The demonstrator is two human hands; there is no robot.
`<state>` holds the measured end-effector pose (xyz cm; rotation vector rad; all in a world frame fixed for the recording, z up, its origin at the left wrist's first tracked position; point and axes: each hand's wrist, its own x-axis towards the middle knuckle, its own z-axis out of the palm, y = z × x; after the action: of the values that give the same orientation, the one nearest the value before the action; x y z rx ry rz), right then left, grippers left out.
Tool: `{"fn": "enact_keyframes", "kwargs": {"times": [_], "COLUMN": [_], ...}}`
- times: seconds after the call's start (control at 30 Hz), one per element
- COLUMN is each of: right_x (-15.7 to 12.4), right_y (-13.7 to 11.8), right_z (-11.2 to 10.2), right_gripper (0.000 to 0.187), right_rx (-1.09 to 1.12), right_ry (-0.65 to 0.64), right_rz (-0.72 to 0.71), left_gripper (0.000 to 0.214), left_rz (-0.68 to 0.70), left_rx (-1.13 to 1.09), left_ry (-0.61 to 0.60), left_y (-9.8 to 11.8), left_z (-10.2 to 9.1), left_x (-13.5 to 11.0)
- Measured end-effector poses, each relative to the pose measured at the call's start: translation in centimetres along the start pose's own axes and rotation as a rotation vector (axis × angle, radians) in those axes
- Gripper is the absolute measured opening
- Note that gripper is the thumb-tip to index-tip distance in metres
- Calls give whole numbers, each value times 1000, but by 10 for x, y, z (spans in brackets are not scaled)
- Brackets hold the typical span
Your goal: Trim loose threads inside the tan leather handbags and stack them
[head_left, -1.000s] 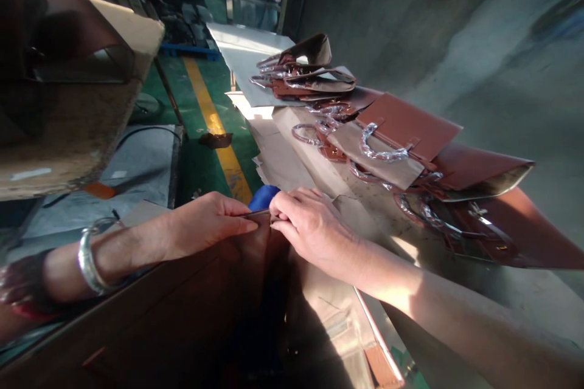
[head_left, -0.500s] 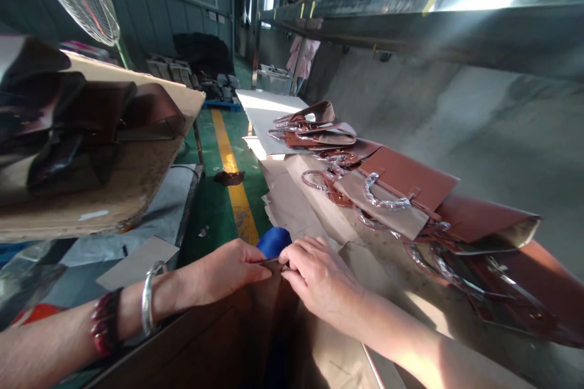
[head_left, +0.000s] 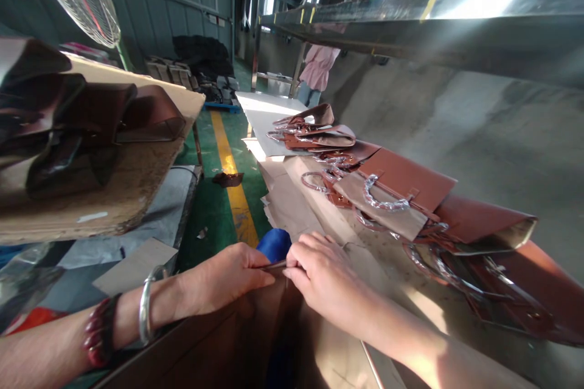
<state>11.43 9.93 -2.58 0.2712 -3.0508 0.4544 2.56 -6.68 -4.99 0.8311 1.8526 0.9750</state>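
Note:
A dark brown bag (head_left: 219, 340) is held up close in front of me, its lower part deep in shadow. My left hand (head_left: 232, 273) pinches its top edge between thumb and fingers. Just to the right, my right hand (head_left: 314, 267) is closed on the same edge, fingers curled over and thumb below. A short stretch of the edge shows between the two hands. Behind it a rounded blue thing (head_left: 274, 244) sticks up, of a kind I cannot make out.
Several reddish-brown handbags (head_left: 406, 176) with plastic-wrapped handles lie along the right-hand table (head_left: 314, 213). More dark brown bag pieces (head_left: 104, 109) rest on a cardboard-topped table (head_left: 150, 176) at left. A wire fan (head_left: 86, 0) stands behind. A person in pink (head_left: 319, 67) is at the back.
My hands have moved slightly apart along the bag's edge, the right one shifting a little to the right. At the back, the person in pink has moved right and shows more fully.

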Motion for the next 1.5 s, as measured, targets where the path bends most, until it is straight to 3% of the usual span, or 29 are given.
{"fn": "enact_keyframes", "kwargs": {"times": [0.43,0.93,1.1,1.23,1.33,1.5], "right_x": [4,8,8,11,13,12], "right_y": [2,10,12,15,18,15], "right_z": [-3,-6,-3,-4,-3,-1], "right_gripper": [13,17,15,10,12,14], "right_rx": [-125,-85,31,239,304,357], "right_ry": [3,-42,4,-118,-189,-160], "right_rz": [-22,-63,11,52,35,17], "left_gripper": [43,39,39,39,42,55], "left_rz": [-85,-75,-66,-40,-18,-55], "left_rx": [54,24,-50,-135,-81,61], "left_ry": [-85,-102,-110,-136,-132,-106], "left_y": [15,13,13,10,8,17], "left_z": [-6,-7,-7,-6,-7,-15], "left_x": [-5,-4,-4,-2,-4,-9]}}
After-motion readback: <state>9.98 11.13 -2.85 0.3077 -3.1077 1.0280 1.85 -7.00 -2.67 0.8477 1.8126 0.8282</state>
